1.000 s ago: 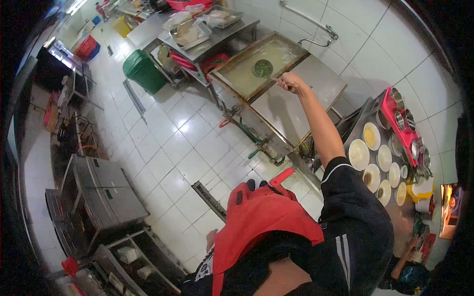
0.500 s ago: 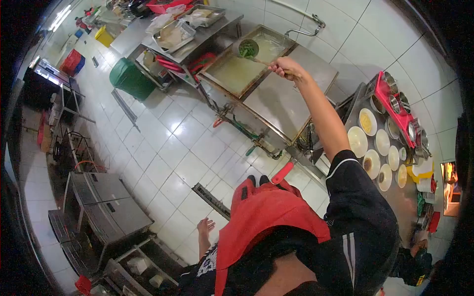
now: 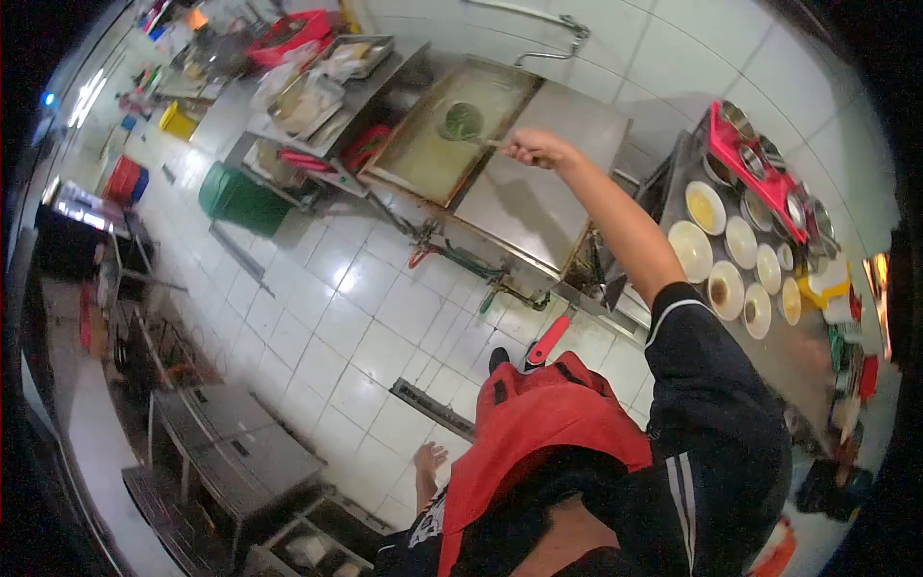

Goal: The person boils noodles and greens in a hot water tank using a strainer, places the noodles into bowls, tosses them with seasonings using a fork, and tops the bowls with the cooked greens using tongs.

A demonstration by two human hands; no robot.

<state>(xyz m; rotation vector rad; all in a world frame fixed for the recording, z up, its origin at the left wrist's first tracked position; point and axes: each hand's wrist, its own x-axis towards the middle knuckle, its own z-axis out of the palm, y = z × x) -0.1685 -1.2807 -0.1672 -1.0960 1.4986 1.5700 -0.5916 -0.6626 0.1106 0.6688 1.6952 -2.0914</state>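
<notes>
White-tiled kitchen, floor of pale glossy tiles (image 3: 377, 298), seen with a person in a red cloth apron (image 3: 558, 423). The right hand (image 3: 540, 149) has its fingers closed round the slender handle of a round, dark-rimmed strainer (image 3: 446, 125); the strainer lies just beyond the fingertips and bears bright green leafy pieces (image 3: 463, 120). Around it is a rectangular metal vat (image 3: 405, 186) of cloudy, yellowish liquid (image 3: 423, 165); whether the strainer touches the liquid cannot be told. Beneath the right fingers and forearm extends a flat grey metal cover (image 3: 572, 120), adjoining the vat. Farther out, to the right of those fingers, a steel table (image 3: 790, 370) carries round white bowls (image 3: 691, 252), some with yellow or brown contents, beside a bright red tray (image 3: 738, 162) of metal containers (image 3: 752, 163). The left hand (image 3: 431, 458), low and well apart from the vat, holds nothing, its fingers spread above the floor.
</notes>
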